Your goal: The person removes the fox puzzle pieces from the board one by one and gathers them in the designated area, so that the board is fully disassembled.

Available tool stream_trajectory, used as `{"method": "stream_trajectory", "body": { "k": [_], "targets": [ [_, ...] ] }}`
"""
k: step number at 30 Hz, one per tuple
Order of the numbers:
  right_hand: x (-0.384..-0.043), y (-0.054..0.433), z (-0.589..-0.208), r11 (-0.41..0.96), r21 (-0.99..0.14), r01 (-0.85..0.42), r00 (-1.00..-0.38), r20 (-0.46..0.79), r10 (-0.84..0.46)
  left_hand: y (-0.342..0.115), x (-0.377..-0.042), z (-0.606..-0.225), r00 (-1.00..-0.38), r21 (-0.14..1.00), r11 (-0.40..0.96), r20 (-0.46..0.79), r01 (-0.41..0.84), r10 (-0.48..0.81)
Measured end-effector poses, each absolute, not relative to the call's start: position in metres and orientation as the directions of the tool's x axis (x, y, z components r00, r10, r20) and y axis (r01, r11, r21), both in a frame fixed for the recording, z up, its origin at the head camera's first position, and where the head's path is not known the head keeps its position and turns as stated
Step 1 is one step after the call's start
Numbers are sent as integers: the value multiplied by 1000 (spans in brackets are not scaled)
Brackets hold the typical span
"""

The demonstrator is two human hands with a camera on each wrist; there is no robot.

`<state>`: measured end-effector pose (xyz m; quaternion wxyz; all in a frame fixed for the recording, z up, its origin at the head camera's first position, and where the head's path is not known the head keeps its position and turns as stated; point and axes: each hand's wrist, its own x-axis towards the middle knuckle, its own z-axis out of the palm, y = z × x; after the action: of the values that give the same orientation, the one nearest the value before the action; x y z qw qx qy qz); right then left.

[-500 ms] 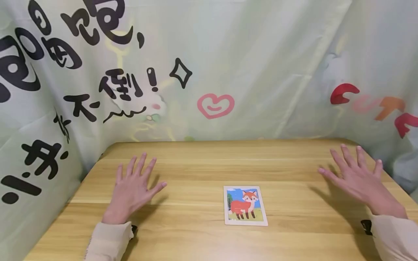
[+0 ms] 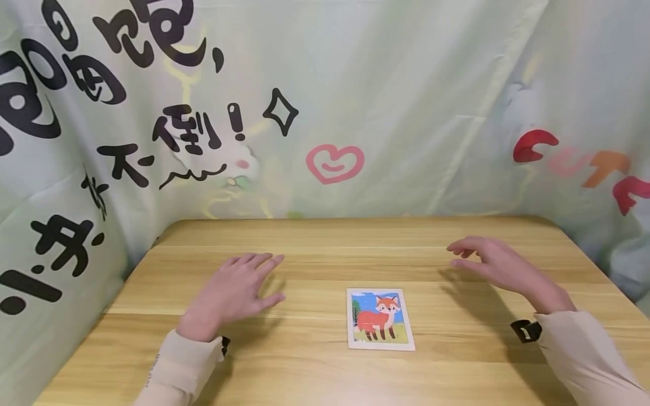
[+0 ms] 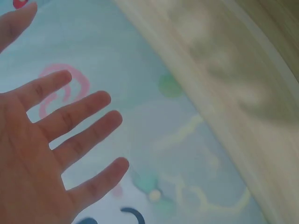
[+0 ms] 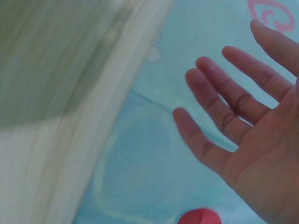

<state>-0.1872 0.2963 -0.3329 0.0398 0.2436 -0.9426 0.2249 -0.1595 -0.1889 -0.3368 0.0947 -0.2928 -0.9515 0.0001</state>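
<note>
A fox picture card with a white border lies flat on the wooden table. To its left, my left hand is held above the tabletop with fingers extended and thumb pointing toward the card. My right hand hovers on the other side, fingers loosely bent and thumb toward the middle. Both hands are apart from the card and hold nothing. In the left wrist view the left hand's fingers are spread; the right wrist view shows the right hand's fingers slightly bent.
Behind the table hangs a pale printed curtain with black lettering on the left, a pink heart in the middle and coloured letters on the right. It reaches the table's back edge. Each wrist wears a dark strap, such as the right strap.
Both hands have moved inward toward the card, the right one further. The right hand has turned, and its fingers have gone from widely spread to loosely bent. The card stays in place.
</note>
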Motion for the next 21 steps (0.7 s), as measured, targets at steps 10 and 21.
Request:
{"method": "stream_trajectory", "body": {
  "k": [10,21],
  "targets": [
    [-199,263,-336,709,-423,-565,-824,242,-513,-163,-159,-347,-720,-60,742,202,668,664],
    [-207,235,-343,641,-463,-612,-783,245,-571,-152,-157,-353,-703,-62,715,144,696,697]
  ]
}}
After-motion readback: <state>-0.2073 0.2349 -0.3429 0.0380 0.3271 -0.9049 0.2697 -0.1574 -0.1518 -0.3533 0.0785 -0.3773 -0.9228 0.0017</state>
